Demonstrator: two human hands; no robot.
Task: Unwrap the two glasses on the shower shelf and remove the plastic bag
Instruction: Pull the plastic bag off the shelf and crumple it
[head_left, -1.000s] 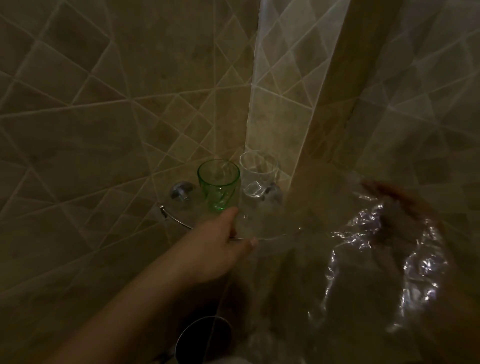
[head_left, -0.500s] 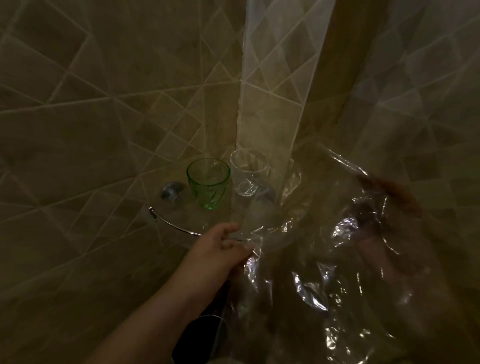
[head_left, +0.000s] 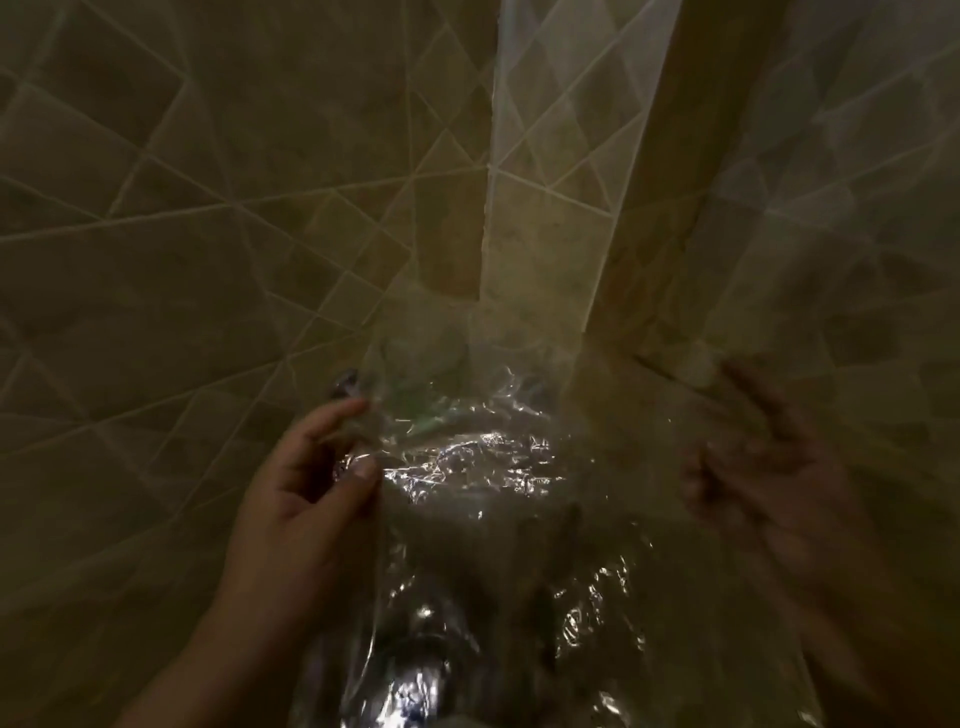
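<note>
Where the two tiled walls (head_left: 218, 218) meet in a corner, a clear, crinkled plastic bag (head_left: 467, 467) hangs spread across the lower middle of the view, its creases catching bright glints. Through the film a faint green smear (head_left: 421, 410) shows, likely the green glass; the shelf and the other glass cannot be made out. The left hand (head_left: 306, 499) pinches the bag's left edge between thumb and forefinger, the other fingers loosely curled. The right hand (head_left: 769, 467) sits behind the film, blurred, fingers half spread; whether it grips the plastic I cannot tell.
</note>
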